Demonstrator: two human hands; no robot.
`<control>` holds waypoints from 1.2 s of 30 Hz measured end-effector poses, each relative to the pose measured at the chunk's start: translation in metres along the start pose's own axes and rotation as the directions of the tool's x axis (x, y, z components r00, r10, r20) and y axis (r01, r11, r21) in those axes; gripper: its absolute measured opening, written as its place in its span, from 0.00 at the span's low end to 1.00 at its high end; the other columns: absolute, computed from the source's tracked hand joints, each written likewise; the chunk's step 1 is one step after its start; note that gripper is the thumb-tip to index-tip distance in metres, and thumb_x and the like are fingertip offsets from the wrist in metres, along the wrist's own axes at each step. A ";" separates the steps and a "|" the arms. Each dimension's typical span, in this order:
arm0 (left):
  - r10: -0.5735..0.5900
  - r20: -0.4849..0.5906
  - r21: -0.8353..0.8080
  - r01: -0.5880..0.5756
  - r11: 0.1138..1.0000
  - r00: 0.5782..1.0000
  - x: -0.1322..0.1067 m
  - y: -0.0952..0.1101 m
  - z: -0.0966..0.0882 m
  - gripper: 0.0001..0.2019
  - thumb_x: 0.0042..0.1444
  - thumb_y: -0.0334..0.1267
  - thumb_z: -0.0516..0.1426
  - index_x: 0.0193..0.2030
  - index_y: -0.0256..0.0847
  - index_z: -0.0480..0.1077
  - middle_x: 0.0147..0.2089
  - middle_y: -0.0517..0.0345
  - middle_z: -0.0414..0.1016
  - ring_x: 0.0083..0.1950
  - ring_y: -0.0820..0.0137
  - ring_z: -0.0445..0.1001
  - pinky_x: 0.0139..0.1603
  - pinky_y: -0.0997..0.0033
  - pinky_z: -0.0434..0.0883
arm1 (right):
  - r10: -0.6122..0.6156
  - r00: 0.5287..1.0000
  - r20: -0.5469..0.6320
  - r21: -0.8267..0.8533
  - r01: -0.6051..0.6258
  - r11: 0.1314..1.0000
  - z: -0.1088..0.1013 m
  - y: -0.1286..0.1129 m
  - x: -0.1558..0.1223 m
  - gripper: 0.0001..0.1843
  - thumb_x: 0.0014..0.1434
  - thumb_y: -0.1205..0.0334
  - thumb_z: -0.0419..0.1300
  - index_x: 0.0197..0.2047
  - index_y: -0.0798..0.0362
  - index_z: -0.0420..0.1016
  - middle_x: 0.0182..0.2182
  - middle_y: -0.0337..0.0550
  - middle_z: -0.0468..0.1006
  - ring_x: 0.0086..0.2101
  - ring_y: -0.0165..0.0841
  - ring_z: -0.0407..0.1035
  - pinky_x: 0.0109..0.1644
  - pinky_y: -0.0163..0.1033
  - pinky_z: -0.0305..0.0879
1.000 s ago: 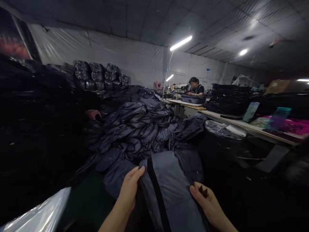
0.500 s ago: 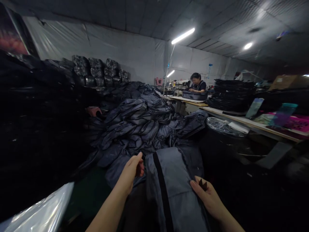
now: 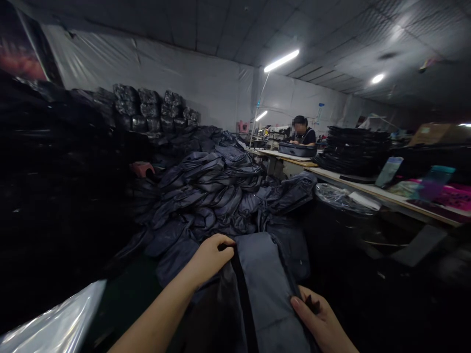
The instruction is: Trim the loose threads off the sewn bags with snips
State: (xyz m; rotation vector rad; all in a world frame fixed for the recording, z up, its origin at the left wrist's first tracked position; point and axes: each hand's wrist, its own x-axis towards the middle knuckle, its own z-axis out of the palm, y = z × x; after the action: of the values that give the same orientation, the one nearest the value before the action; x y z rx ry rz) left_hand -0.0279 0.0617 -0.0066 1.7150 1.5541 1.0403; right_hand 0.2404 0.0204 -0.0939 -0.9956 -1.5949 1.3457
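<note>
A dark blue-grey fabric bag [image 3: 263,264] with a black strip [image 3: 243,289] along its left side lies in front of me. My left hand [image 3: 215,255] pinches its far left edge, beside the top of the strip. Lower down, my right hand [image 3: 312,311] grips the right edge, thumb on top. A small dark pointed thing [image 3: 312,304], perhaps the tips of thread snips, juts out between the thumb and fingers of that hand; the remainder of it is hidden. The near end of the bag runs out of view.
A large heap of similar dark bags [image 3: 217,196] rises just beyond. Wrapped black bundles [image 3: 147,108] are stacked by the wall. Along the right runs a worktable [image 3: 390,189] with a dark stack [image 3: 355,147]; a co-worker [image 3: 303,132] sits farther back. Clear plastic [image 3: 55,318] is at lower left.
My left hand has moved right and closed on the bag's far left edge; before, it was beside the bag. My right hand keeps its grip, slightly lower in view.
</note>
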 end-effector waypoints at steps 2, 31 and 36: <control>0.047 0.007 0.024 -0.048 0.999 0.999 0.001 0.000 -0.001 0.11 0.47 0.37 0.55 0.34 0.42 0.77 0.41 0.55 0.77 0.44 0.64 0.73 0.46 0.71 0.66 | 0.000 1.000 -0.016 0.004 0.000 1.000 0.000 0.001 0.001 0.20 0.59 0.47 0.55 0.25 0.53 0.60 0.23 0.35 0.57 0.26 0.28 0.52 0.29 0.31 0.54; 0.105 -0.224 0.267 -0.043 0.963 0.969 0.032 -0.024 -0.049 0.12 0.52 0.44 0.51 0.28 0.41 0.70 0.32 0.59 0.74 0.37 0.67 0.71 0.39 0.71 0.65 | -0.014 1.000 0.005 0.060 0.014 0.998 0.002 -0.004 0.001 0.17 0.61 0.50 0.54 0.28 0.54 0.63 0.25 0.36 0.59 0.28 0.28 0.54 0.31 0.32 0.55; 0.191 0.173 0.187 -0.222 0.957 0.966 0.022 -0.003 -0.029 0.10 0.50 0.43 0.56 0.36 0.46 0.75 0.40 0.60 0.76 0.43 0.68 0.72 0.46 0.73 0.65 | 0.011 1.000 -0.018 0.066 -0.010 0.998 0.003 -0.007 0.000 0.18 0.60 0.50 0.55 0.26 0.54 0.64 0.25 0.37 0.62 0.28 0.29 0.55 0.32 0.32 0.56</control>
State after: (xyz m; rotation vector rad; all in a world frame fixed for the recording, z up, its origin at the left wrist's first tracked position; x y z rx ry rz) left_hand -0.0537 0.0817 0.0097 2.0849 1.4475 0.8451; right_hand 0.2370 0.0188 -0.0867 -0.9749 -1.5241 1.3837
